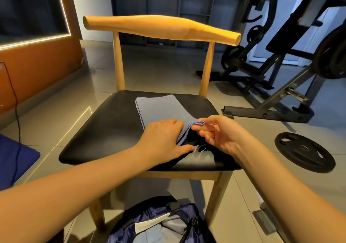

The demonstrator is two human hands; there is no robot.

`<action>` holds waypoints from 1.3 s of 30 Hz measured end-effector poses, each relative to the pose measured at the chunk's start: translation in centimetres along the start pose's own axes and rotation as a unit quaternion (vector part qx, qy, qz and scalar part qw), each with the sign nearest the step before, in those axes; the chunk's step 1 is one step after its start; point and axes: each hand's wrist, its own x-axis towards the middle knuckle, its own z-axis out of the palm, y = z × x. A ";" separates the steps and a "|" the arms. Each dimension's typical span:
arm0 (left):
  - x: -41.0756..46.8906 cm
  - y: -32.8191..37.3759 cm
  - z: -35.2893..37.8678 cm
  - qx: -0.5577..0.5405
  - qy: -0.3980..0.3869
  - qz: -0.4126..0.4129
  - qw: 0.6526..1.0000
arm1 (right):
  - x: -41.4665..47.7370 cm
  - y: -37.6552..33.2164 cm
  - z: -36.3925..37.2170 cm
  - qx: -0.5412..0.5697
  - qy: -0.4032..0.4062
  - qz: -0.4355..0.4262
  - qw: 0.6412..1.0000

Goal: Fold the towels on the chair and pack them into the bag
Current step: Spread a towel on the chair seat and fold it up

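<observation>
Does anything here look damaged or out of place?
The black seat shows pale streaks near its front edge, below the right hand: a tear or glare, I cannot tell. A weight plate lies loose on the floor right of the chair. The towel looks neatly folded.

A black weight plate [304, 152] lies on the tiled floor [159, 74] near a gym machine [292, 35], blue mat [15, 160] opposite.
</observation>
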 end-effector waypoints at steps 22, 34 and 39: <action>-2.5 -5.1 -1.5 -0.181 -0.088 -0.005 0.980 | 0.8 0.0 -3.8 -0.406 -0.076 -0.157 0.897; -2.8 -6.0 -2.5 -0.289 -0.143 -0.179 0.929 | 1.1 0.5 -1.9 -0.463 -0.006 -0.109 0.880; -3.2 -6.0 -2.7 -0.258 -0.131 -0.155 0.945 | 1.6 0.9 -1.1 -0.491 0.039 -0.120 0.862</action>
